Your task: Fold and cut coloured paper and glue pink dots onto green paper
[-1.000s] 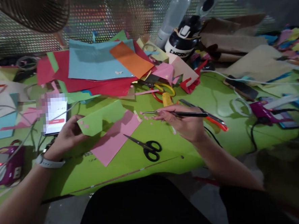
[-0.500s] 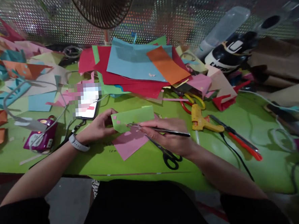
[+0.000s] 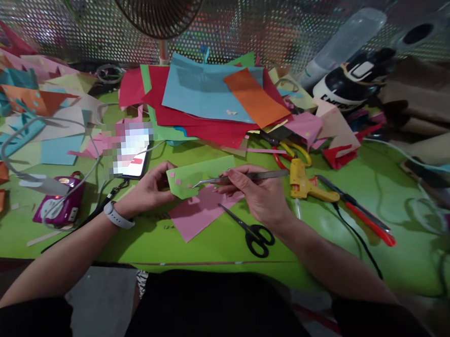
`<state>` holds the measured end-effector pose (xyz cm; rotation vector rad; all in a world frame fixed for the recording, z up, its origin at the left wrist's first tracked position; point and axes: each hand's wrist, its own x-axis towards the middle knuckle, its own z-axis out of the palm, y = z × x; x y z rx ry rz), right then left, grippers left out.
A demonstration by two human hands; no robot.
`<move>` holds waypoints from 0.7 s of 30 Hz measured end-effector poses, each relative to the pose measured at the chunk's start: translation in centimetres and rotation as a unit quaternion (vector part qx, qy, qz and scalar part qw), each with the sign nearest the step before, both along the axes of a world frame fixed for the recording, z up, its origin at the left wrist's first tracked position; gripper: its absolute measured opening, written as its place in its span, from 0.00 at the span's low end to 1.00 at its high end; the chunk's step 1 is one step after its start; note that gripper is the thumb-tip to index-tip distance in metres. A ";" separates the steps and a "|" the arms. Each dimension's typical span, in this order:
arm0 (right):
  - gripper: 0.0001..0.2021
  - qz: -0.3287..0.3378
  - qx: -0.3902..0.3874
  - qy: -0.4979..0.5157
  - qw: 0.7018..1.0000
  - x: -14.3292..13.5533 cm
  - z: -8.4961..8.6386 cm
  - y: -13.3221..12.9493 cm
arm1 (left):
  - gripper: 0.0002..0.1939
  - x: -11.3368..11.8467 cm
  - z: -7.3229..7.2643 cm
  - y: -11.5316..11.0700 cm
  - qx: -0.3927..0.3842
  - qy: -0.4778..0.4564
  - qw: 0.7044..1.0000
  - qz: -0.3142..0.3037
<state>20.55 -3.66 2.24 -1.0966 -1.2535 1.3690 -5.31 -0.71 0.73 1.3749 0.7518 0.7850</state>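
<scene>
My left hand holds the left end of a light green folded paper between thumb and fingers. Several small pink pieces lie on that paper's left part. In my right hand is a pair of metal tweezers, with the bent tip pointing left over the green paper, close to a pink piece. Whether the tip grips anything is too small to tell. Below the green paper lies a pink sheet on the table. Black-handled scissors rest beside it, under my right hand's side.
A yellow glue gun and a red-handled tool lie on the right. Behind are stacked coloured papers. On the left are a lit phone, a purple device with cables, and folded papers. A fan stands at the back.
My right hand has turned and raised the tweezers' rear end, so they lie more level over the green paper. More of the scissors now shows. The view has shifted slightly.
</scene>
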 end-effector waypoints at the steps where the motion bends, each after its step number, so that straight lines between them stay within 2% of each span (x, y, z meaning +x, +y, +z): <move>1: 0.11 0.000 -0.007 0.008 1.000 0.0 -0.2 0.1 | 0.19 0.0 0.0 0.0 0.003 -0.001 1.000 0.003; 9: 0.11 0.001 -0.023 0.003 1.000 0.1 -1.0 0.0 | 0.19 0.1 0.0 -0.1 0.002 -0.008 1.000 0.011; 21: 0.13 -0.021 -0.043 0.037 0.998 -0.5 -0.8 0.0 | 0.19 0.3 -0.2 -0.1 0.013 -0.037 0.999 0.017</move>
